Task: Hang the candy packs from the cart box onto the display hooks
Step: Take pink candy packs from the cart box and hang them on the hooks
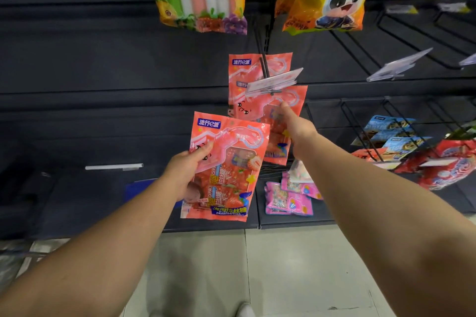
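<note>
Gripping pink pack (226, 162), left hand (184, 175); right hand (293, 125) touching hung pack (283, 110).

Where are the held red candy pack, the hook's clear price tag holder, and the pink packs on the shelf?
held red candy pack (231, 162): head view, middle of its front.
clear price tag holder (274, 81): head view, middle of the plastic strip.
pink packs (288, 201): head view, front pack's face.

Readable print on candy packs only

Red-pink plastic candy pack (226, 162) in the left hand (184, 175) is showing "DRAWING" along its blue bottom band; Chinese logo at top, price tags unreadable.
</note>
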